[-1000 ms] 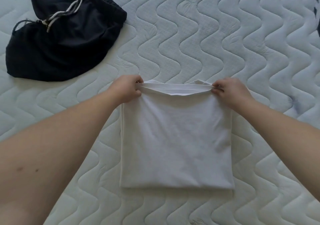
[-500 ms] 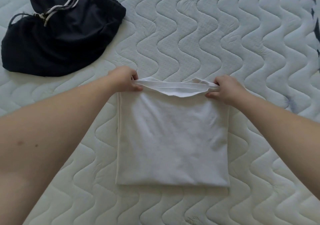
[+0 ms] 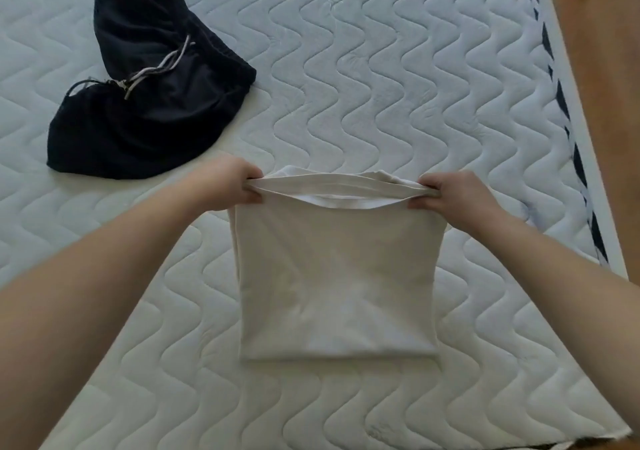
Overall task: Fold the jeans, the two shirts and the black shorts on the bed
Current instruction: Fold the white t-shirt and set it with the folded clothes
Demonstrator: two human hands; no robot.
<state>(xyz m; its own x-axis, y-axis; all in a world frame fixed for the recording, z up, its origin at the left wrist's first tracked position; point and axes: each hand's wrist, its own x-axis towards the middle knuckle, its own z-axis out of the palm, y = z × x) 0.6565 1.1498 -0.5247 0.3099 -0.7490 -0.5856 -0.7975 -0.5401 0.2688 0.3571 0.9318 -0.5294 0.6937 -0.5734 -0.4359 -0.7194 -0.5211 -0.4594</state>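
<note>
Mattress (image 3: 381,68) now shows more of itself than in the earlier frames: view has pulled back and swung, so its right edge with the dark-patterned trim (image 3: 568,117) and a strip of wooden floor (image 3: 602,51) are in shot, neither visible half a second ago. White shirt (image 3: 339,283) sits centre on the quilting, same folded rectangle, but its far edge is lifted higher off the lower layers than before and pulled taut into a band between the two hands, sagging slightly in the middle; near fold still flat on the mattress. Black shorts (image 3: 138,110) lie crumpled at upper left, unfolded, well apart from the shirt, now fully in frame where earlier they were cut off by the top edge; light drawstring (image 3: 162,68) trails across the waistband. Left hand (image 3: 225,186) pinches the shirt's far left corner, fingers curled round the bunched fabric. Right hand (image 3: 453,196) pinches the far right corner the same way. Both forearms come in from the bottom corners and cover mattress on either side of the shirt. Jeans and second shirt not in view.
</note>
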